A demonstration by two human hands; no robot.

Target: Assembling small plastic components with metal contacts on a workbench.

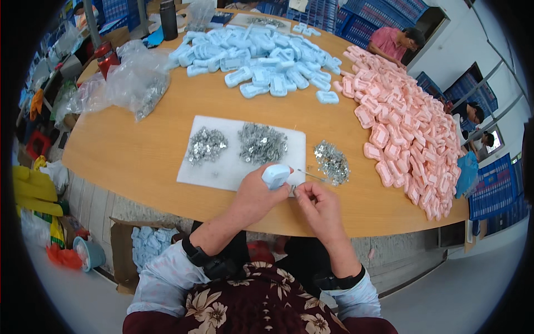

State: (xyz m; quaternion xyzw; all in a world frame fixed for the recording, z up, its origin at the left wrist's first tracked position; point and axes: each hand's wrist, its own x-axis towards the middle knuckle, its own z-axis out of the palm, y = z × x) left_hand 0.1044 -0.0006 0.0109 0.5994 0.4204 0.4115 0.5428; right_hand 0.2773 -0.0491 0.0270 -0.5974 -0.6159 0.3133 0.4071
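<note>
My left hand (253,196) is wrapped round a light blue plastic casing (276,176), held above the near edge of a white foam sheet (192,176). Close beside it, my right hand (322,210) pinches a small metal piece (293,190) at the casing's lower end; its exact shape is too small to tell. A thin metal rod (312,176) shows just beyond the right fingers, and I cannot tell whether they touch it. On the sheet sit two piles of small silvery metal parts, a left one (207,146) and a middle one (262,143).
Another metal pile (332,162) lies right of the sheet on the wooden table (128,145). Light blue casings (256,53) heap at the back, pink casings (400,128) at the right. A plastic bag (136,78) stands back left. A cardboard box (123,253) sits below; a person (392,44) works across.
</note>
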